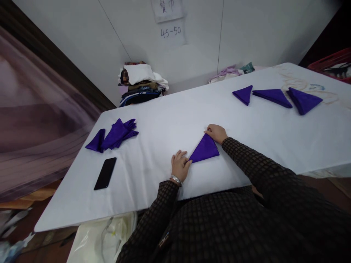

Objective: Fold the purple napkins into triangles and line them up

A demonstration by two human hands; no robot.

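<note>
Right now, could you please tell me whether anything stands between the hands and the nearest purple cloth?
Nothing visible does: the left hand touches the purple cloth at its left corner, and the right hand at its far corner. The phone lies off to the left, apart from both.

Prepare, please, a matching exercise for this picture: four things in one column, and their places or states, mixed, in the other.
1. Left hand
2. Right hand
3. Black phone
4. Stack of clothes

A. Between the table's far edge and the wall
B. At the far corner of the folded purple cloth
C. Flat on the table, nearer the camera than the loose purple cloths
D. Has a silver bracelet at its wrist

Pairs: 1-D, 2-B, 3-C, 4-A
</note>
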